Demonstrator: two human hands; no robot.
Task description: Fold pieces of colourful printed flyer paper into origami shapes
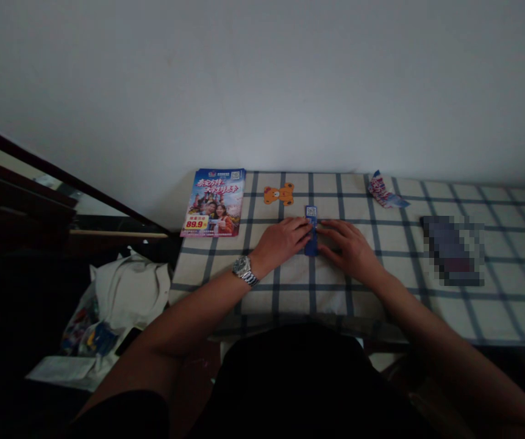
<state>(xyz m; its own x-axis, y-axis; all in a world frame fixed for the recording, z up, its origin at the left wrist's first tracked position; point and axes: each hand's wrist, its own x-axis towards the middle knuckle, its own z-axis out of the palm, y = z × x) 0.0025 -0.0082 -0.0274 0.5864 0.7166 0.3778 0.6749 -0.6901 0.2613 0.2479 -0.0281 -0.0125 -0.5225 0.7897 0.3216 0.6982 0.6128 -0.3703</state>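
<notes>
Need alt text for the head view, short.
The left hand and right hand touch a narrow blue strip on a checked tablecloth. Beyond it lie a colourful flyer, an orange bear cutout and a folded paper scrap.

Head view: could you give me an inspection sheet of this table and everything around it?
Surface: table under a blue-checked cloth, set against the wall.
Job's things: blue paper strip lying flat on the cloth.
Clutter: flyer, orange bear cutout, crumpled printed paper, blurred dark object at right.
Hands: left hand, wristwatch on its wrist, and right hand lie flat, fingertips on the strip.
Cables: nothing seen.
Surroundings: plain white wall; bags and papers on the dim floor at left.
</notes>
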